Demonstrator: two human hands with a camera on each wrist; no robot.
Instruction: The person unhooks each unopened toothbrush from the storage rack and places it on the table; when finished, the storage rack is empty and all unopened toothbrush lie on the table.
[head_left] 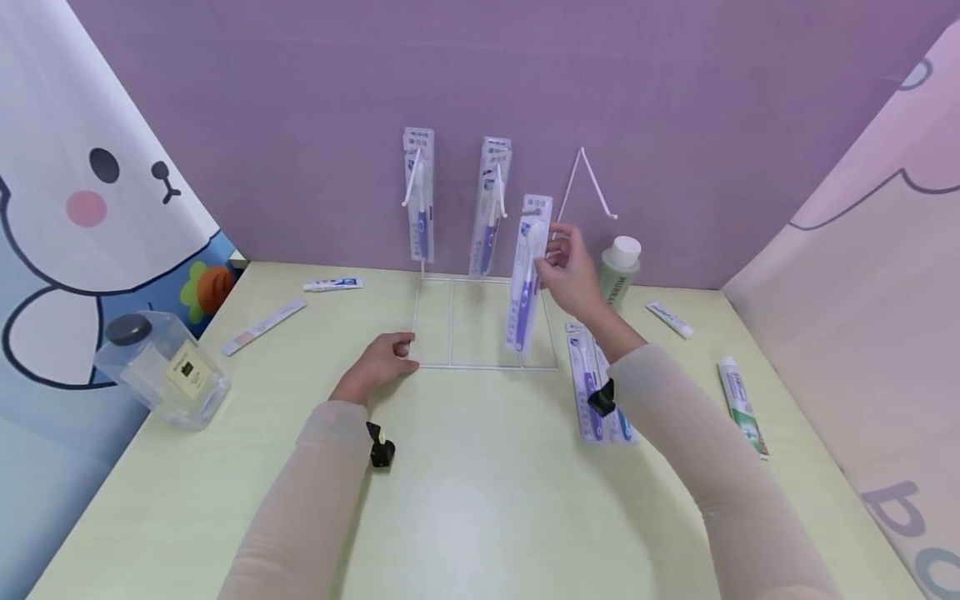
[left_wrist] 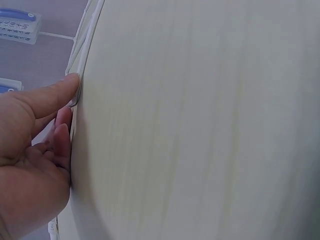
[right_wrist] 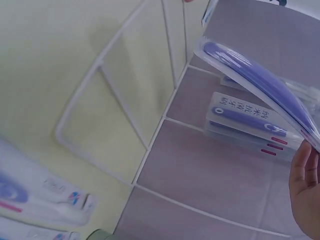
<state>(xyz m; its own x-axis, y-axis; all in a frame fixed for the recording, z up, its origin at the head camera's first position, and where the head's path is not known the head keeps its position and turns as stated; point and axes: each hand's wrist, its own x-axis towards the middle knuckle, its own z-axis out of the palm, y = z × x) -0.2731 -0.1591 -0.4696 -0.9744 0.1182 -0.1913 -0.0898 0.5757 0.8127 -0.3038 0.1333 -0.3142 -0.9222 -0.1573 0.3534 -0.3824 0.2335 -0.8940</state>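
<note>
A packaged toothbrush with a purple handle hangs upright from my right hand, which pinches the edge of its clear blister pack. That pack is in front of a white wire rack, near the rack's right hook. Two groups of packaged toothbrushes hang on the left hook and the middle hook; the right hook is bare. At the base's front left corner, my left hand grips the wire with thumb and fingertips. In the left wrist view, a fingertip lies against that wire.
Packaged toothbrushes lie by my right forearm. Behind that hand stands a green bottle. Toothpaste tubes lie right, with a small tube and narrow box left. A clear bottle stands at the left edge.
</note>
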